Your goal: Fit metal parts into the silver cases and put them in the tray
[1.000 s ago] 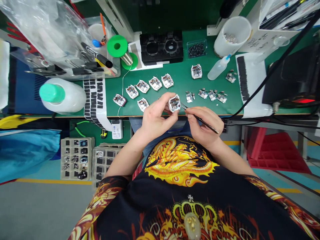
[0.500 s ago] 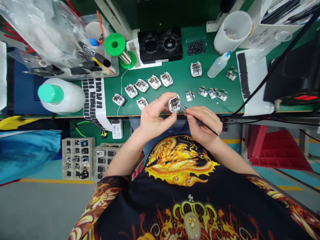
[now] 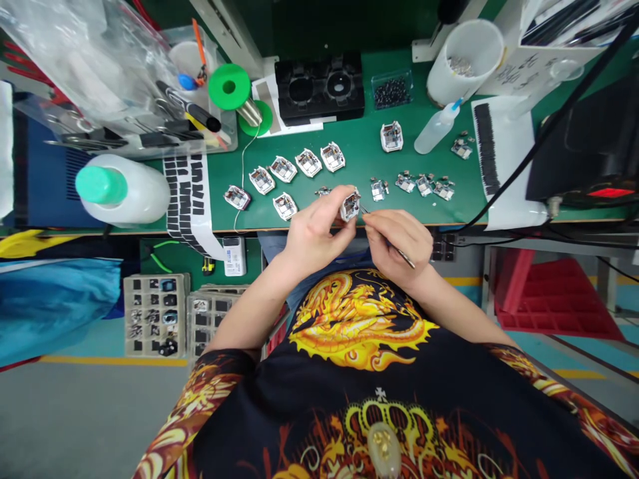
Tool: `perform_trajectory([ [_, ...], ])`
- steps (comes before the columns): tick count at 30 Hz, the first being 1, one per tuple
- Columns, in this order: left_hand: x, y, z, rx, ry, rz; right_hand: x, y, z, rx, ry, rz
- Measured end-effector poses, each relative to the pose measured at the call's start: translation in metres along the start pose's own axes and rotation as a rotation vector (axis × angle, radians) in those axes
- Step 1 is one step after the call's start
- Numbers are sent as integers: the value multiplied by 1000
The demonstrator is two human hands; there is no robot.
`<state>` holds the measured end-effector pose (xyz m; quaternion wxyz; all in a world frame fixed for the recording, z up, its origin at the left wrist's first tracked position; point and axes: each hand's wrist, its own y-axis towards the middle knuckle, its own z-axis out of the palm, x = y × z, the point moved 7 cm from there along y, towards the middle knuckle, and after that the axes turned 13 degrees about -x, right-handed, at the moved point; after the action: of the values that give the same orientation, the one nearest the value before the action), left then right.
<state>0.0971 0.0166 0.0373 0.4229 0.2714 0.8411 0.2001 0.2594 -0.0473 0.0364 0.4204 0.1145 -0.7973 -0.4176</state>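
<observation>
Between thumb and fingers my left hand (image 3: pixel 319 229) grips a white watch case (image 3: pixel 350 206), its open side with small electronic parts turned toward my right. My right hand (image 3: pixel 399 243) is closed around thin metal tweezers (image 3: pixel 407 258), whose tips are close to the right edge of the case. Whether the tips touch it, I cannot tell. Several similar cases lie on the green mat left of my hands, among them one white case (image 3: pixel 285 206) close by. Small circuit boards (image 3: pixel 379 189) lie to the right, and another board (image 3: pixel 323 191) is partly behind my left hand.
A solder spool (image 3: pixel 229 88) and a white bottle with a green cap (image 3: pixel 122 191) stand at left. A black fixture (image 3: pixel 320 90) and a tray of small black parts (image 3: pixel 392 90) are at the back. A dropper bottle (image 3: pixel 437 128) and a black cable (image 3: pixel 539 140) are at right.
The watch case has moved slightly right and turned in my left hand. My right hand has shifted a little left, and the tweezers sit deeper in its fingers.
</observation>
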Motion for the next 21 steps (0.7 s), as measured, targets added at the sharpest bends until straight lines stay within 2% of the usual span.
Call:
perform_trajectory([
  [3,-3,0,4,9,93,46,1,-2,5,21,-71,-55],
  [7,-3,-1,7,42,175,21,8,-2,9,35,-137,-156],
  [10,-3,-2,8,53,228,0,9,-4,11,62,-151,-179],
  [16,-7,-1,5,13,235,-20,1,-9,13,70,-124,-138],
  [19,-3,0,5,-8,165,-107,0,-5,9,18,-65,-79],
  [21,2,-1,7,-33,53,-178,-1,-1,6,-14,-14,9],
])
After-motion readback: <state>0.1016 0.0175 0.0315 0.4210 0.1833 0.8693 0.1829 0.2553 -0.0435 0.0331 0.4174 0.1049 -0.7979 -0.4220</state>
